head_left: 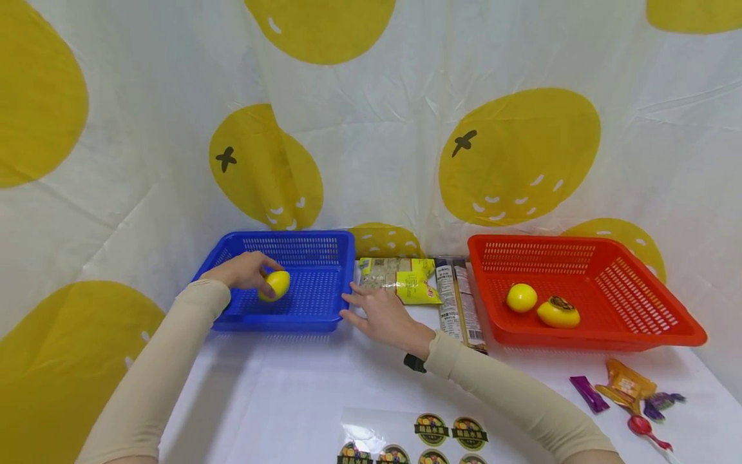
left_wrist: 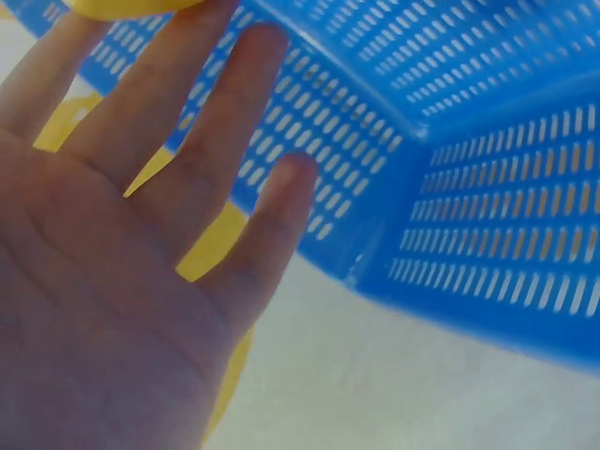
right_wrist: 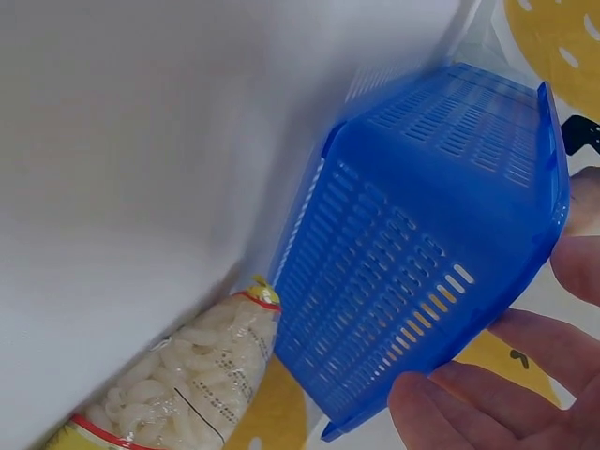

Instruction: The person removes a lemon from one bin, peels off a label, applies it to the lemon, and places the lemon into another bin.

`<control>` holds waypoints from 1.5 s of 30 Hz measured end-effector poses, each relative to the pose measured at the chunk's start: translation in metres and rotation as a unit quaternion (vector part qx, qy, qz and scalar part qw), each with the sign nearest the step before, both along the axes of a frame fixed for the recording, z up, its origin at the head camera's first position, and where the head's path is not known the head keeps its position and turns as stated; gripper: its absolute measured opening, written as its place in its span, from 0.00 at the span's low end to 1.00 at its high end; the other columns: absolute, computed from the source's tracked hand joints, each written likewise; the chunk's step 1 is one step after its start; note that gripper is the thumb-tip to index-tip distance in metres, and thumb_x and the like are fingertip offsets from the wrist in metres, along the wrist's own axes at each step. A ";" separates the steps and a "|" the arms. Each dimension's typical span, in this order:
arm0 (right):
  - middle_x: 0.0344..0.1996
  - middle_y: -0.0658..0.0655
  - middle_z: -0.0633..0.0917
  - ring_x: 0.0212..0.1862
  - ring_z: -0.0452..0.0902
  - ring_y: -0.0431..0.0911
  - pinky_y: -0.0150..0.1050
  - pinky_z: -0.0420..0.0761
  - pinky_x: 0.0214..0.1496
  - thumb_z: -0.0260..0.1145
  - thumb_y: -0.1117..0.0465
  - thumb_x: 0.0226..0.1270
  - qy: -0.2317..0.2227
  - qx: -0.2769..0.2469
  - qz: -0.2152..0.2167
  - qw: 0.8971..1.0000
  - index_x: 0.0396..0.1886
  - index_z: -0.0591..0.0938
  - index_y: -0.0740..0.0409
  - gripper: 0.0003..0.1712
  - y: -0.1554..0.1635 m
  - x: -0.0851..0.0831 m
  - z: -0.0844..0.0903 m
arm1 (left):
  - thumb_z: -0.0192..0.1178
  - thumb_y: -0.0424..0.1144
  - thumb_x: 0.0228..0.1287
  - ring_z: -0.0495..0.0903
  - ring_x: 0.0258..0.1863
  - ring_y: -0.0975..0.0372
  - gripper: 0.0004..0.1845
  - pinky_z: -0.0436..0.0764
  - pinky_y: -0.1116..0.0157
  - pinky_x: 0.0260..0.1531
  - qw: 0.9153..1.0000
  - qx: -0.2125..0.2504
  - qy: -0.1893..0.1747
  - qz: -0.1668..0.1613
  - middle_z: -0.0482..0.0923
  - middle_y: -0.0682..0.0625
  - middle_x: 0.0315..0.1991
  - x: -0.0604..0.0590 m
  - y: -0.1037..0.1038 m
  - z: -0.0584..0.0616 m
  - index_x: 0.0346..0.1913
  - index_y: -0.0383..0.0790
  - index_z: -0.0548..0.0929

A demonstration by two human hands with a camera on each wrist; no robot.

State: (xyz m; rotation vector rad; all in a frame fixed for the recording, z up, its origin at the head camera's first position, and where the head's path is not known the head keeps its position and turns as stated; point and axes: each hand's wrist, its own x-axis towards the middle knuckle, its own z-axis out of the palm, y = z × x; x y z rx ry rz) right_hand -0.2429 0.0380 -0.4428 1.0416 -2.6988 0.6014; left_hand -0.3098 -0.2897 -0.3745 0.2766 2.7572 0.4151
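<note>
My left hand is over the blue basket, with thumb and fingers on a yellow lemon near the basket's left side. In the left wrist view only the lower edge of the lemon shows, by the fingertips of the left hand. My right hand touches the right rim of the blue basket with spread fingers. From the right wrist, the fingers of that hand lie along the basket's edge.
Yellow snack bags and long packets lie between the baskets. A red basket at right holds a round yellow fruit and a yellow persimmon. Wrapped candies and a sticker sheet lie in front.
</note>
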 end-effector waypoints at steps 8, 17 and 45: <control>0.68 0.62 0.79 0.45 0.89 0.54 0.46 0.87 0.52 0.63 0.46 0.76 -0.001 -0.025 0.017 1.000 0.66 0.81 0.56 0.27 0.011 0.004 -0.001 | 0.78 0.46 0.56 0.83 0.50 0.51 0.36 0.80 0.44 0.57 0.997 0.037 0.057 -0.022 0.87 0.41 0.52 0.010 0.011 0.011 0.69 0.49 0.79; 0.68 0.58 0.80 0.69 0.77 0.54 0.52 0.77 0.70 0.63 0.46 0.76 -0.018 -0.043 0.006 0.999 0.69 0.79 0.51 0.27 0.034 0.016 0.005 | 0.78 0.48 0.56 0.82 0.56 0.52 0.37 0.79 0.44 0.61 0.990 0.089 0.097 -0.053 0.85 0.48 0.58 0.037 0.033 0.024 0.70 0.55 0.78; 0.64 0.51 0.84 0.62 0.83 0.49 0.48 0.85 0.60 0.65 0.43 0.74 -0.074 -0.125 -0.043 0.988 0.72 0.76 0.50 0.32 0.089 0.046 0.004 | 0.79 0.48 0.54 0.82 0.49 0.63 0.35 0.82 0.59 0.55 0.946 0.078 0.158 -0.272 0.86 0.57 0.59 0.071 0.162 0.001 0.67 0.57 0.81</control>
